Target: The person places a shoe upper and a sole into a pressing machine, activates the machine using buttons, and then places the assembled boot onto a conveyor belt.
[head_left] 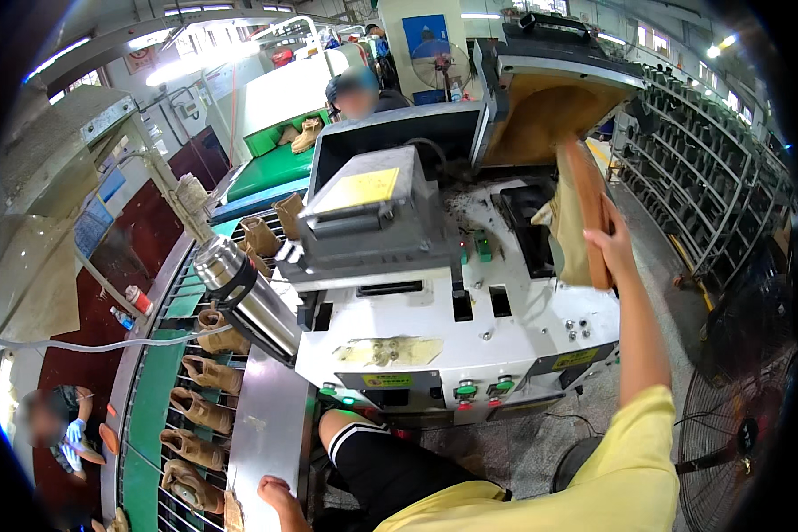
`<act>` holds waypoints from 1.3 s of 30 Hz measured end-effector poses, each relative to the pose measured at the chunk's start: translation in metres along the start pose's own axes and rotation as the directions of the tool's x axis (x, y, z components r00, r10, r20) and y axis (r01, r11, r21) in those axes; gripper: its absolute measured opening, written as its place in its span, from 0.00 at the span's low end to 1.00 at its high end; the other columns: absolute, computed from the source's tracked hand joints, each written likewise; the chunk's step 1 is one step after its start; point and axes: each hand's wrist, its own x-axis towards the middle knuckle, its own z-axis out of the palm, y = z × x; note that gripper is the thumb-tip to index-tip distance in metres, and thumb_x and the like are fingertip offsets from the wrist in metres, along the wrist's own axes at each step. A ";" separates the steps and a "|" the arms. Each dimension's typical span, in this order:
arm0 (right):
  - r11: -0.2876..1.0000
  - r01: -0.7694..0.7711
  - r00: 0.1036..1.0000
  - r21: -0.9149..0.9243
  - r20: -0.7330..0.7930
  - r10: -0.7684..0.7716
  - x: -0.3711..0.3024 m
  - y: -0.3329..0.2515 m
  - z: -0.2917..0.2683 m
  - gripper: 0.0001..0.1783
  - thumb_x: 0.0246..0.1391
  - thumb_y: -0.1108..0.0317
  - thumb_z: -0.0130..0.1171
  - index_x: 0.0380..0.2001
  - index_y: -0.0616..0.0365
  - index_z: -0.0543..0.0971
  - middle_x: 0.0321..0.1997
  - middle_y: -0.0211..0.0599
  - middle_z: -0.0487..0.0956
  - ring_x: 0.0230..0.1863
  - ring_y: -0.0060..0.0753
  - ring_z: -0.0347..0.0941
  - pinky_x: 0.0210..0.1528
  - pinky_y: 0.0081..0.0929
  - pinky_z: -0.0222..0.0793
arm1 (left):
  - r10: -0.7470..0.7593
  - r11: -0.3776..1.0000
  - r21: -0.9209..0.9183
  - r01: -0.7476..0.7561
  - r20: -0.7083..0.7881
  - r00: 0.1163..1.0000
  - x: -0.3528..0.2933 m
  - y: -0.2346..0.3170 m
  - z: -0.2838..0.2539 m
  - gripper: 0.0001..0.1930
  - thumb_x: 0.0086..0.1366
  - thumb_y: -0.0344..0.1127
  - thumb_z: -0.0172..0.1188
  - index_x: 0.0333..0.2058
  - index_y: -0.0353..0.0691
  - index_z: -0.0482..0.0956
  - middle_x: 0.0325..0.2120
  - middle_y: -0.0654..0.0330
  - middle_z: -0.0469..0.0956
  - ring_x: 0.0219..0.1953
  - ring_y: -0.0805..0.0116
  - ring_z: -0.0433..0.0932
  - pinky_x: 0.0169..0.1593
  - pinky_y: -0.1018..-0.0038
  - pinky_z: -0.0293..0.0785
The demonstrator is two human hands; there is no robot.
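My right hand [614,238] grips a tan shoe [569,232] by its orange-brown sole [585,208], holding it tilted on its side above the right part of a white press machine [541,315]. Just behind the shoe, the press lid [541,106] stands raised, showing a brown inner pad. Beneath it lies a dark recess [523,226]. The left press cover [372,208], dark grey with a yellow label, is down. Low in the picture, my left hand [277,489] is loosely closed beside a metal ledge [270,417], with nothing seen in it.
A steel flask [244,297] leans between machine and conveyor. Tan shoes [199,408] line the roller conveyor [146,426] on the left. Two other people are nearby, one gloved [75,432] at lower left. A floor fan [745,434] and shoe racks [709,160] stand right.
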 end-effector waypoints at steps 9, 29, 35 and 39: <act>0.484 -0.216 0.918 -0.848 -0.007 0.396 0.126 0.053 0.088 0.47 0.29 0.53 0.68 0.61 0.39 0.67 0.65 0.52 0.63 0.63 0.49 0.63 0.60 0.37 0.64 | -0.009 0.996 0.084 0.015 -0.067 0.998 0.018 -0.072 -0.060 0.12 0.44 0.15 0.35 0.16 0.36 0.68 0.10 0.62 0.65 0.11 0.73 0.62 0.16 0.80 0.58; 0.907 -0.339 0.627 -0.248 -0.779 0.021 -0.227 0.152 -0.098 0.13 0.56 0.66 0.54 0.38 0.65 0.70 0.32 0.35 0.67 0.34 0.32 0.64 0.42 0.29 0.63 | -0.145 0.880 0.011 -0.474 0.958 -0.246 -0.268 -0.010 0.261 0.16 0.64 0.41 0.50 0.45 0.38 0.77 0.38 0.45 0.79 0.42 0.46 0.77 0.45 0.62 0.73; 0.344 -0.390 0.431 0.854 -0.160 0.888 -0.223 0.161 -0.103 0.25 0.57 0.39 0.48 0.20 0.47 0.65 0.17 0.28 0.65 0.18 0.25 0.59 0.22 0.26 0.54 | -0.121 0.777 -0.087 -0.624 0.952 -0.282 -0.266 -0.031 0.327 0.15 0.69 0.39 0.46 0.46 0.39 0.76 0.41 0.47 0.78 0.45 0.48 0.76 0.47 0.64 0.71; 0.651 -0.543 0.593 0.530 -0.308 0.744 -0.261 0.190 -0.081 0.24 0.60 0.45 0.45 0.17 0.47 0.64 0.15 0.26 0.59 0.16 0.26 0.52 0.21 0.25 0.48 | -0.147 0.878 0.099 -0.468 0.987 -0.069 -0.217 -0.034 0.272 0.15 0.69 0.41 0.48 0.46 0.41 0.78 0.37 0.52 0.80 0.41 0.55 0.78 0.45 0.66 0.72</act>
